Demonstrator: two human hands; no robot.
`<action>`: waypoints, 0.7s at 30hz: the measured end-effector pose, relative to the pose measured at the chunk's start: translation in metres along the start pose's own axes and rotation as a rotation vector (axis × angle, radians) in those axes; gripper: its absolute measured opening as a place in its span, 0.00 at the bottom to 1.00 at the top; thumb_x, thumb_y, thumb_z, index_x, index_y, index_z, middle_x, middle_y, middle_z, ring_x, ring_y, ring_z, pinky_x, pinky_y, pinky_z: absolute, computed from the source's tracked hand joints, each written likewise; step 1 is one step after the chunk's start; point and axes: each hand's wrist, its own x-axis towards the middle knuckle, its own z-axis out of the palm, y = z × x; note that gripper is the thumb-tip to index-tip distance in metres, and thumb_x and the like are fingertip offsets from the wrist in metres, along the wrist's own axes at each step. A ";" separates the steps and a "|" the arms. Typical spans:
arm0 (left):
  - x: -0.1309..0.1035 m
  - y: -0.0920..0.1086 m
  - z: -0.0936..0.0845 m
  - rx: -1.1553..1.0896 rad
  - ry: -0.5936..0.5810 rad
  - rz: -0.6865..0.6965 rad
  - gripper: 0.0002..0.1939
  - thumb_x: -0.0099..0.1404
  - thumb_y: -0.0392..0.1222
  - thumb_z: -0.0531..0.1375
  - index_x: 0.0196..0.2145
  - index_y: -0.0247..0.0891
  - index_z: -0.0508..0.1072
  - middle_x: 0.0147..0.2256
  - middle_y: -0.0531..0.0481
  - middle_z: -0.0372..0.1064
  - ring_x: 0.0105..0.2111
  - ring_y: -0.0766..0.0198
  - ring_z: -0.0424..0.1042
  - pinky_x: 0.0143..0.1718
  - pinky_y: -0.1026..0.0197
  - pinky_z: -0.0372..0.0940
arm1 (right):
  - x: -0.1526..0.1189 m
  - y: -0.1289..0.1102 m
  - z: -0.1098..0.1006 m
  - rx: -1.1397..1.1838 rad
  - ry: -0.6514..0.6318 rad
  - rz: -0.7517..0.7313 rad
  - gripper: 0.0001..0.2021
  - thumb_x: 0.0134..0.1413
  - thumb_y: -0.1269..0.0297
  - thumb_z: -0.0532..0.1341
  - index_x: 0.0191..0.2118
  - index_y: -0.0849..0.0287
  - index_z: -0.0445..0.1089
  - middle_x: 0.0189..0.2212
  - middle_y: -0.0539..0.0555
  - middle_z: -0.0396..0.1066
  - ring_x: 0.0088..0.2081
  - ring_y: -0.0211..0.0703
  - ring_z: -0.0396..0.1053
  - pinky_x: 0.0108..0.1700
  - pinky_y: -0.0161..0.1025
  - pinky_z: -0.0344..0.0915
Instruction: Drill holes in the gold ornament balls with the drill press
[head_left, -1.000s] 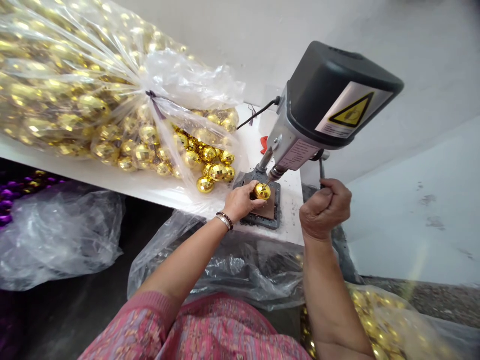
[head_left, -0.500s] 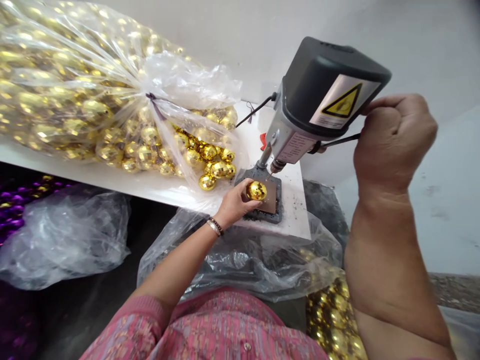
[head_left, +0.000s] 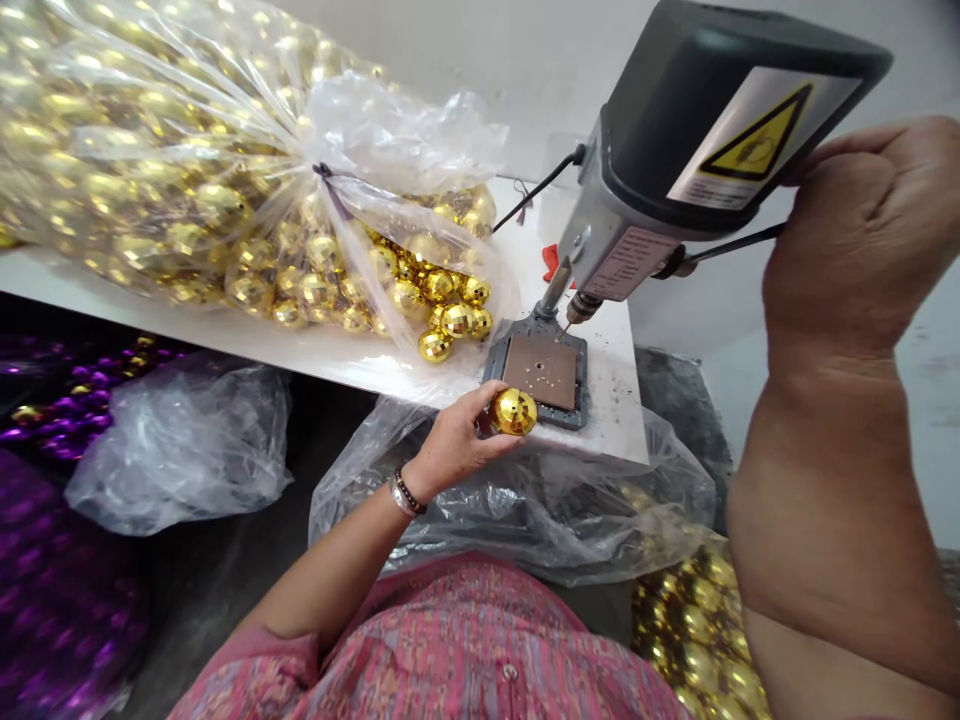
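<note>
My left hand holds a shiny gold faceted bauble between thumb and fingers, with a small dark hole on its top. The bauble is at the near edge of the drill press base, beside its brown board. Above the board, the thin drill bit points down, apart from the bauble. On the right, my right hand is raised with curled fingers at the black lever of the drill press; the fingertips are partly hidden behind the motor housing.
A big clear bag of gold baubles lies on the white table, several baubles at its open end. Below are a crumpled plastic bag, purple baubles and a bag of gold baubles. Dark shavings dot the table.
My left hand has drawn the bauble back towards me, off the brown board to its near edge. My right hand stays at the lever. The view has shifted a little.
</note>
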 end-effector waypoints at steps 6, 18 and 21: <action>-0.015 -0.015 -0.008 0.088 -0.092 0.060 0.34 0.56 0.46 0.75 0.59 0.45 0.73 0.58 0.40 0.71 0.51 0.54 0.74 0.54 0.51 0.71 | 0.000 0.000 0.001 0.067 0.005 0.014 0.18 0.59 0.82 0.52 0.39 0.67 0.80 0.34 0.53 0.77 0.39 0.37 0.72 0.42 0.35 0.60; 0.099 -0.012 -0.062 0.692 0.259 -0.091 0.35 0.63 0.43 0.70 0.65 0.37 0.68 0.59 0.34 0.71 0.59 0.45 0.69 0.63 0.48 0.62 | -0.003 0.011 0.002 0.011 -0.013 -0.019 0.18 0.61 0.79 0.52 0.41 0.67 0.80 0.38 0.57 0.78 0.41 0.36 0.73 0.44 0.36 0.59; 0.110 -0.007 -0.063 0.740 0.174 -0.121 0.32 0.63 0.44 0.68 0.64 0.38 0.70 0.55 0.36 0.74 0.58 0.44 0.70 0.63 0.46 0.60 | -0.003 0.008 0.000 0.027 0.000 -0.017 0.17 0.58 0.80 0.54 0.41 0.66 0.81 0.35 0.55 0.77 0.39 0.36 0.72 0.41 0.36 0.58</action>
